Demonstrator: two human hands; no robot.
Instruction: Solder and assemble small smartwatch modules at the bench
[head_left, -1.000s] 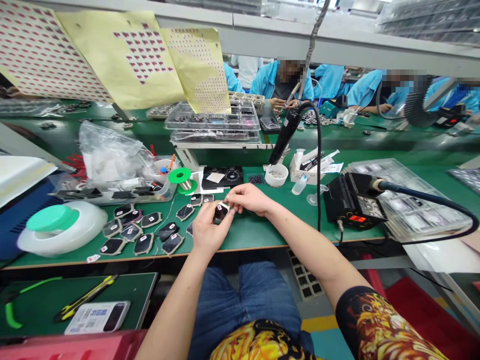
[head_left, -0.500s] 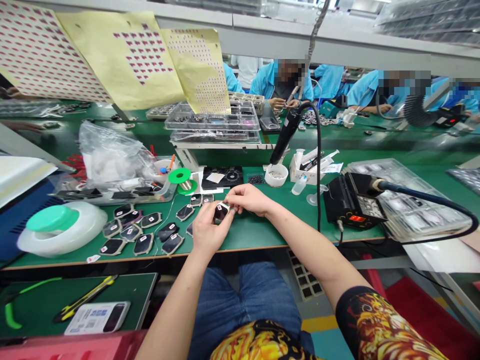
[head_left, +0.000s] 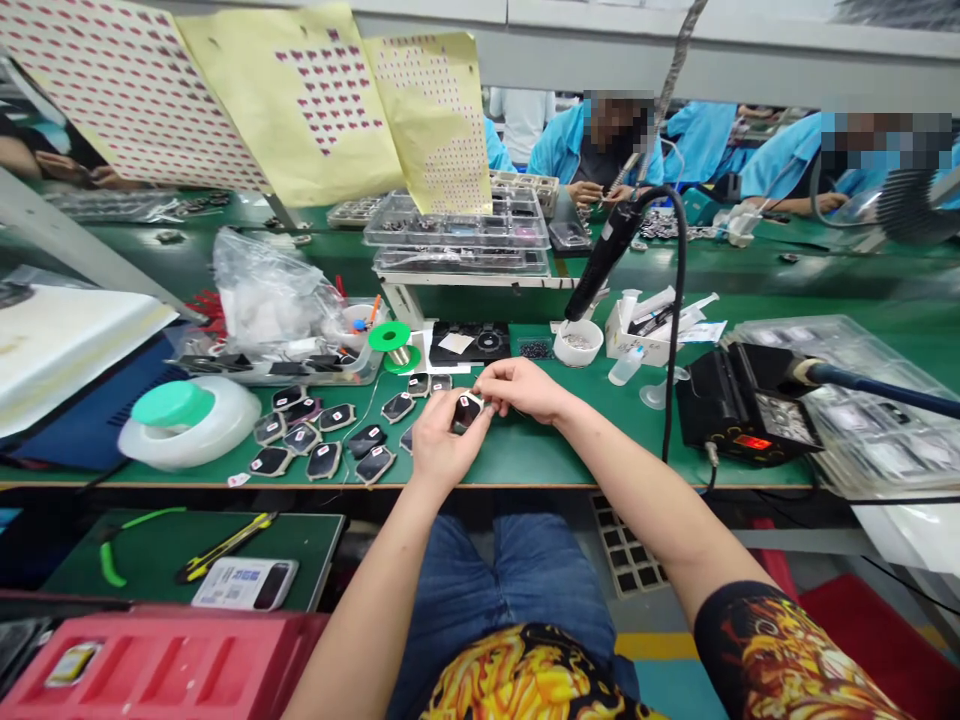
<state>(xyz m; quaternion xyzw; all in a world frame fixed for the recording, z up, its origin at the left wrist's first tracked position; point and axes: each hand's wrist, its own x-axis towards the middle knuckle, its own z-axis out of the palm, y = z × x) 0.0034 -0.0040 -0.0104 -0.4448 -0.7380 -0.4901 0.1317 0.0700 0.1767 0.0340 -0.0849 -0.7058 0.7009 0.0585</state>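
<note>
My left hand (head_left: 441, 445) is wrapped round a watch case (head_left: 466, 411), which has a dark face, a pale metal rim and a small red-and-white sticker. At the case's right edge, my right hand (head_left: 526, 390) is closed in a pinch. Whatever sits between those fingertips is too small to make out. Left of my hands, several similar watch cases (head_left: 324, 460) lie face up on the green bench (head_left: 525, 462), most with the same sticker. Two more cases sit just behind my left hand, partly covered by it.
A solder spool (head_left: 395, 346) and a black plate (head_left: 469, 343) stand behind my hands. Right of them are a white round tub (head_left: 578, 343), a hanging black tool (head_left: 602, 258) and a soldering station (head_left: 750, 405). A green-lidded bottle (head_left: 187, 420) is far left. Co-workers sit opposite.
The whole view has shifted, so the bench things appear further right and slightly higher. Both hands keep their hold at the watch case with little visible change.
</note>
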